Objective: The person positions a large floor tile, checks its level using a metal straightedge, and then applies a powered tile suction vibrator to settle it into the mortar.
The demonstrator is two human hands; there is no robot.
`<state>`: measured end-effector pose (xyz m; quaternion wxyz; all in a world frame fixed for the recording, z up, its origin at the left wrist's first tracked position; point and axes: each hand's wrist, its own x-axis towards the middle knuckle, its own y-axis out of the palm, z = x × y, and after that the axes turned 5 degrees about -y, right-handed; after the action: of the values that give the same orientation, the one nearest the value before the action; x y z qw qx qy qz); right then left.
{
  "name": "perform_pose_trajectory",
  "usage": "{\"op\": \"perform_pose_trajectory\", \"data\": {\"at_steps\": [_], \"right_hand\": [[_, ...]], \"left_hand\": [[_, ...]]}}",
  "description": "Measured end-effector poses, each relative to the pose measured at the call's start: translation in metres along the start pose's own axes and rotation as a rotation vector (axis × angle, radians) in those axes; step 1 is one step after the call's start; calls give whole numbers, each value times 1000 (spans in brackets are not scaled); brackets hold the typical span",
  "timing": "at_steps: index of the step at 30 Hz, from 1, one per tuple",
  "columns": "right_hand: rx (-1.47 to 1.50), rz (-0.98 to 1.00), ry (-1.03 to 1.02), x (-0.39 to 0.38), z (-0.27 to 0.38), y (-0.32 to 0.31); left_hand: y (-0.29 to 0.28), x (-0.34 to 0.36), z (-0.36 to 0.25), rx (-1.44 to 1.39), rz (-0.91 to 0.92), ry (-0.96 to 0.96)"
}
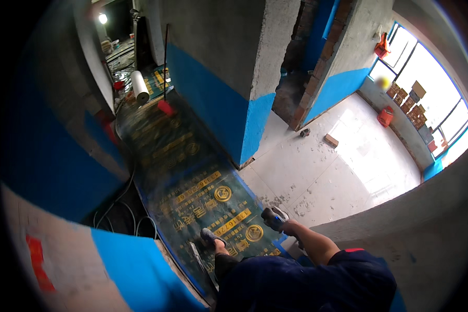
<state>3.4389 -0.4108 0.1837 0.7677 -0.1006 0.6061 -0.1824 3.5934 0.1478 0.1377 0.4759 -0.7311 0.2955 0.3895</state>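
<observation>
My right hand [289,226] reaches forward over the edge between the green floor sheeting and the pale tiles. Its fingers are closed around a dark grey and blue hand-held tool [272,218] with a pale curved part beside it; its exact kind is unclear. Crumbs of grey debris [278,200] lie on the tiles just beyond the tool. My left hand is not in view. Below, my foot in a grey slipper [211,237] stands on the green sheeting [192,182]. Near the foot lies a long pale strip [197,257].
A blue-and-grey wall corner [247,125] rises ahead. On the tiles [317,177] lie a brick [331,140] and a small dark object [305,132]. A red bag [385,116] and stacked bricks [413,112] are by the window. Cables [132,213], a white roll [140,87] stand left.
</observation>
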Motion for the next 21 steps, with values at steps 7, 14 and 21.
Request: {"op": "perform_pose_trajectory", "data": {"at_steps": [7,14,21], "right_hand": [[190,45,45,23,185,10],[94,9,11,49,316,12],[227,137,97,154,446,-35]], "left_hand": [[-167,131,-127,56,-19,24],[-334,281,-238,127,-137,11],[-457,414,-284,590,-179,352]]}}
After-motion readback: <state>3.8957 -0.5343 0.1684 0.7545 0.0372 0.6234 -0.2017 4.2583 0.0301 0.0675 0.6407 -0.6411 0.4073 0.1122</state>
